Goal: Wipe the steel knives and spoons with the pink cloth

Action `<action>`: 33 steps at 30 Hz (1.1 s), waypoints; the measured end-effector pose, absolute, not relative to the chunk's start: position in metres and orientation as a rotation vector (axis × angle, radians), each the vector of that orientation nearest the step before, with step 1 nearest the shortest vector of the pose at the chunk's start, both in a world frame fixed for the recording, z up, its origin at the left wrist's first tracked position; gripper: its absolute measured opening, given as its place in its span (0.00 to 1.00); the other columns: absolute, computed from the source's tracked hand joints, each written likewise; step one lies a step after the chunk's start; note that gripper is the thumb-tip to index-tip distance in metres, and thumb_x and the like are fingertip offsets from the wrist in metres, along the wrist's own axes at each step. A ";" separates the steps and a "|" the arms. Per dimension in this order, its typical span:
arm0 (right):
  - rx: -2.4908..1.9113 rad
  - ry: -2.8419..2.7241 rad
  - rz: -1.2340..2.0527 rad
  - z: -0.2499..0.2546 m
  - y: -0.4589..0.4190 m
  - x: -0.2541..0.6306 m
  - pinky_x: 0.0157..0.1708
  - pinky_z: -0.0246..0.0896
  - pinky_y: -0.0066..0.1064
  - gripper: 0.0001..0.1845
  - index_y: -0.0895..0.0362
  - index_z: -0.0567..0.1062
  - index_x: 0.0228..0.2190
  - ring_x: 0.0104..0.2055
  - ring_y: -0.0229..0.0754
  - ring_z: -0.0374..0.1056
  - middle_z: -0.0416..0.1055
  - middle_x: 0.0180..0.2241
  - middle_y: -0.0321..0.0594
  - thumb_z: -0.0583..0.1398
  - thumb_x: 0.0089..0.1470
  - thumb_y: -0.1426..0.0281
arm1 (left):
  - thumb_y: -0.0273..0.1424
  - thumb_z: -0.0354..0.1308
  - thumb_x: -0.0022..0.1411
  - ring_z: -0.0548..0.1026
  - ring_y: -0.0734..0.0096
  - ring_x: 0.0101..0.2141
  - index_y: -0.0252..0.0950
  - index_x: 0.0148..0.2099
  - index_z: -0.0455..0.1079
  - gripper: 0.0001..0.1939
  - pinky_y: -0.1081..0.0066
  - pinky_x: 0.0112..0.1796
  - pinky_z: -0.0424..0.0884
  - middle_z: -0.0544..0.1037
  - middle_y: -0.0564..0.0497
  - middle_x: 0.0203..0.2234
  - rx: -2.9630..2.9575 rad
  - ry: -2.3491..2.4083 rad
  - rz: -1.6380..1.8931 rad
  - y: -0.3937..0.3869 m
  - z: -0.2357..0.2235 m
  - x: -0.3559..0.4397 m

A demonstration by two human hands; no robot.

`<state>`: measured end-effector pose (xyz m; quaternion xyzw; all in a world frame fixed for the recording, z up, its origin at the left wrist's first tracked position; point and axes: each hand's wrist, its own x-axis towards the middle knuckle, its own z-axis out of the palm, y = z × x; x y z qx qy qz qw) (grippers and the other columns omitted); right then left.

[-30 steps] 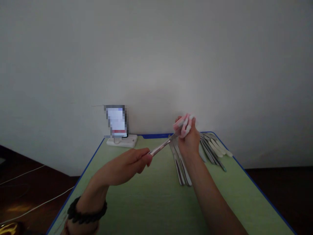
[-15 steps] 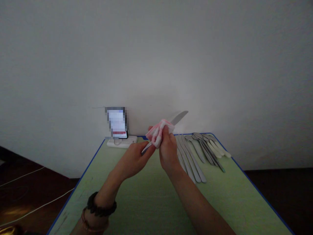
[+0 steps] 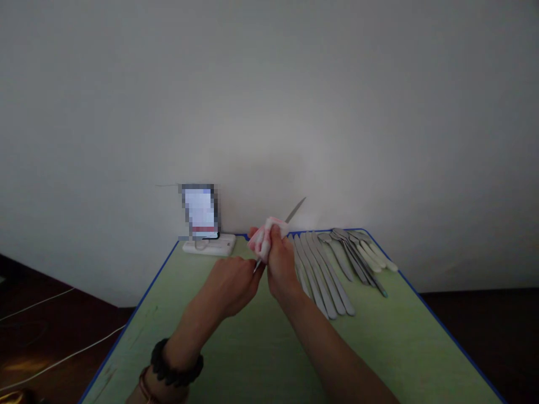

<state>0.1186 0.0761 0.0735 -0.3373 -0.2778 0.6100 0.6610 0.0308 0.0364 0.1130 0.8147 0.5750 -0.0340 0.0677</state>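
Above the table's far half I hold a table knife (image 3: 296, 209), its blade pointing up and to the right. My left hand (image 3: 236, 285) is closed round the handle end. A pink and white cloth (image 3: 265, 238) is folded about the middle of the knife, and my right hand (image 3: 282, 262) grips the cloth with the thumb on top. The cloth hides the part of the knife inside it. Just right of my right hand, several table knives (image 3: 326, 280) lie side by side on the table.
Farther right lie a bunch of spoons (image 3: 356, 261) and several pieces with pale handles (image 3: 373, 258). A lit phone (image 3: 200, 207) stands on a white base (image 3: 210, 245) at the back left. The green table (image 3: 252, 359) has a blue edge and meets the wall (image 3: 269, 112).
Both hands have shifted a little down and left with the knife and cloth. The blade has turned and looks narrower, and more of the lying knives shows.
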 end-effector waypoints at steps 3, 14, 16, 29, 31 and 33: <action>-0.774 -0.582 1.303 0.074 0.089 0.135 0.31 0.64 0.30 0.24 0.59 0.73 0.23 0.26 0.38 0.71 0.75 0.22 0.39 0.55 0.53 0.51 | 0.40 0.32 0.70 0.78 0.55 0.31 0.32 0.33 0.72 0.30 0.63 0.32 0.66 0.80 0.37 0.29 2.455 1.659 -0.083 0.033 0.111 0.032; -0.612 -0.364 1.236 0.105 0.100 0.177 0.33 0.66 0.32 0.16 0.57 0.70 0.28 0.29 0.40 0.75 0.71 0.21 0.32 0.59 0.52 0.56 | 0.48 0.33 0.69 0.66 0.69 0.22 0.38 0.26 0.59 0.27 0.69 0.26 0.54 0.65 0.54 0.19 2.411 1.376 0.126 0.021 0.128 0.011; -0.620 -0.307 1.191 0.103 0.102 0.178 0.35 0.67 0.33 0.16 0.57 0.71 0.30 0.29 0.39 0.75 0.72 0.22 0.31 0.59 0.52 0.56 | 0.48 0.35 0.69 0.65 0.70 0.22 0.38 0.26 0.59 0.26 0.69 0.26 0.53 0.64 0.55 0.19 2.402 1.333 0.155 0.023 0.126 0.012; -0.641 -0.485 1.313 0.087 0.074 0.124 0.40 0.66 0.35 0.18 0.58 0.73 0.25 0.31 0.39 0.72 0.74 0.25 0.37 0.56 0.54 0.56 | 0.41 0.38 0.69 0.64 0.71 0.20 0.38 0.25 0.59 0.22 0.69 0.25 0.51 0.66 0.54 0.16 2.476 1.538 0.430 0.031 0.118 0.007; -0.666 -0.569 1.422 0.086 0.065 0.114 0.38 0.65 0.34 0.22 0.59 0.75 0.25 0.30 0.40 0.71 0.76 0.26 0.40 0.53 0.55 0.55 | 0.39 0.37 0.69 0.71 0.65 0.24 0.37 0.29 0.64 0.22 0.68 0.27 0.54 0.74 0.47 0.22 2.522 1.565 0.342 0.034 0.115 0.010; -0.648 -0.617 1.467 0.086 0.059 0.108 0.40 0.65 0.33 0.24 0.59 0.74 0.23 0.30 0.40 0.71 0.76 0.25 0.41 0.53 0.56 0.54 | 0.36 0.34 0.70 0.75 0.60 0.29 0.35 0.33 0.67 0.22 0.66 0.29 0.57 0.78 0.42 0.28 2.532 1.556 0.275 0.037 0.113 0.011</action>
